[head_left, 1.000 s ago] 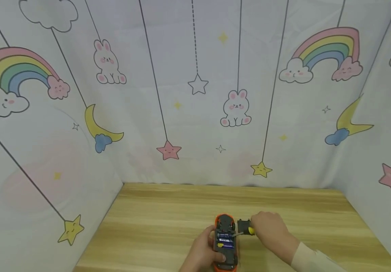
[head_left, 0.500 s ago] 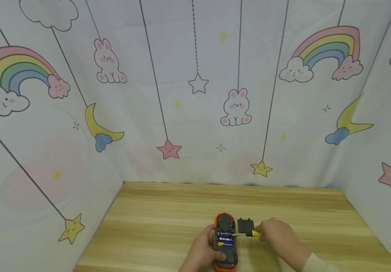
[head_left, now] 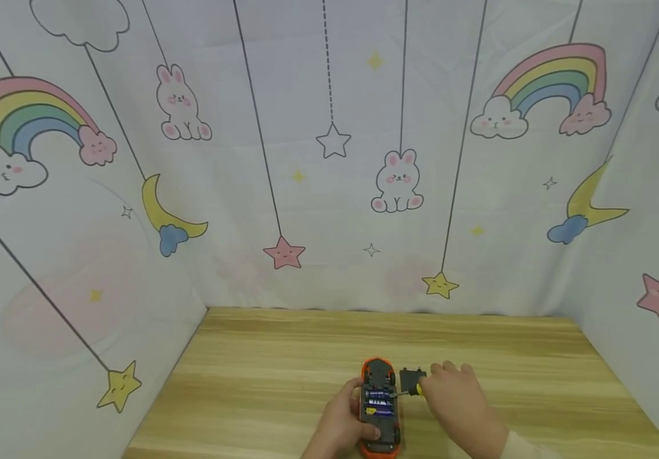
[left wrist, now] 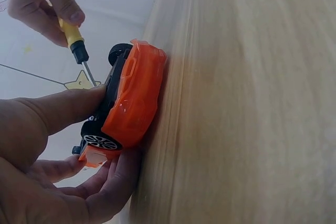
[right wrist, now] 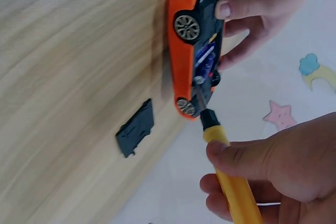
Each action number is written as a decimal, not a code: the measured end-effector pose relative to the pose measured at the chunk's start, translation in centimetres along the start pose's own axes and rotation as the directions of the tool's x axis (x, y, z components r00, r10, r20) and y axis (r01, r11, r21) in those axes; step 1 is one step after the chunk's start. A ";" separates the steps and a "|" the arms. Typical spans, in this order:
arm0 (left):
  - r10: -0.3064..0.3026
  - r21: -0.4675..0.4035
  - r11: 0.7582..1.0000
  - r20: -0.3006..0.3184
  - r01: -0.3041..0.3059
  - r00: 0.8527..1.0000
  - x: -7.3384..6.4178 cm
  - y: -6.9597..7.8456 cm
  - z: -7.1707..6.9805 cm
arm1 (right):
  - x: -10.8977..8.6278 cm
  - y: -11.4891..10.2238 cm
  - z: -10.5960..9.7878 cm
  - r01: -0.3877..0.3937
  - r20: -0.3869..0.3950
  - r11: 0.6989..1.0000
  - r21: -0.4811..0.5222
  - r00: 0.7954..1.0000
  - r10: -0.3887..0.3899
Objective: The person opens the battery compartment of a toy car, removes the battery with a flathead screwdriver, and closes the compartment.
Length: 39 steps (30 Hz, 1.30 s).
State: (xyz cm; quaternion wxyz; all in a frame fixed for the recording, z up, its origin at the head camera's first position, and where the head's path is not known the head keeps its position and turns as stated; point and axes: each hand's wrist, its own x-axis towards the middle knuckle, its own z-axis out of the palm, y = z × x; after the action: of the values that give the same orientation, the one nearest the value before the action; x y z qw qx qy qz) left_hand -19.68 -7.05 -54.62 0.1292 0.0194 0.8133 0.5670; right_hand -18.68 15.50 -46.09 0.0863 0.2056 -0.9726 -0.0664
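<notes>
An orange toy car (head_left: 380, 430) lies wheels-up on the table, its battery bay open with several purple batteries (head_left: 378, 403) inside. My left hand (head_left: 342, 421) grips the car from its left side, thumb on the black underside and fingers along the body. In my right hand (head_left: 460, 398) is a screwdriver (right wrist: 231, 182) with a yellow handle and black collar; its metal tip reaches the edge of the battery bay. A black battery cover (right wrist: 135, 128) lies on the table just right of the car, partly behind the right hand in the head view.
The wood-grain table (head_left: 260, 357) is enclosed at the back and sides by white fabric walls (head_left: 329, 274) printed with stars, rabbits and rainbows.
The right hand with the screwdriver first shifted right and lowered its handle, then came back left with its knuckles raised. The tip stays at the battery bay; left hand and car hold still.
</notes>
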 end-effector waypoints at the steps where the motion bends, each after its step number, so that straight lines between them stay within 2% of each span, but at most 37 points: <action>1: -0.002 -0.006 1.000 0.000 0.003 1.000 0.0 0.0 0.0 | 0.0 -0.2 -0.1 0.011 -0.022 1.000 -0.016 1.000 -0.011; 3: -0.004 -0.007 1.000 0.000 0.004 1.000 0.0 0.0 0.1 | -0.2 -0.6 -0.3 0.025 -0.062 0.999 -0.041 0.998 -0.028; 6: -0.006 -0.011 1.000 0.002 0.006 1.000 0.0 -0.1 0.2 | -0.3 -0.9 -0.4 0.012 -0.076 0.999 -0.033 0.997 -0.015; 13: -0.023 -0.023 0.999 0.007 0.023 1.000 0.0 -0.3 0.2 | -0.5 0.1 0.8 -0.061 0.023 0.998 0.033 0.998 0.061; 18: -0.032 -0.028 0.999 0.007 0.032 0.999 0.0 -0.2 0.0 | -1.0 0.8 1.7 -0.082 -0.008 0.991 0.106 0.997 0.083; 32: -0.025 0.004 1.000 0.002 0.025 1.000 0.1 0.1 -0.1 | -1.1 1.3 1.1 -0.071 -0.022 0.994 0.077 0.997 0.073; 39: -0.030 0.020 0.999 -0.005 0.030 1.000 0.1 0.1 0.0 | -1.0 1.2 0.9 -0.069 -0.003 0.992 0.110 0.998 0.070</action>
State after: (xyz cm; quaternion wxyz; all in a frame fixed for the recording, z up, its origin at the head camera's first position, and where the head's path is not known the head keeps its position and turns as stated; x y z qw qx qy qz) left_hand -19.80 -7.00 -54.57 0.1356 0.0072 0.8194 0.5569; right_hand -18.39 17.13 -46.89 0.0804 0.1762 -0.9810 -0.0090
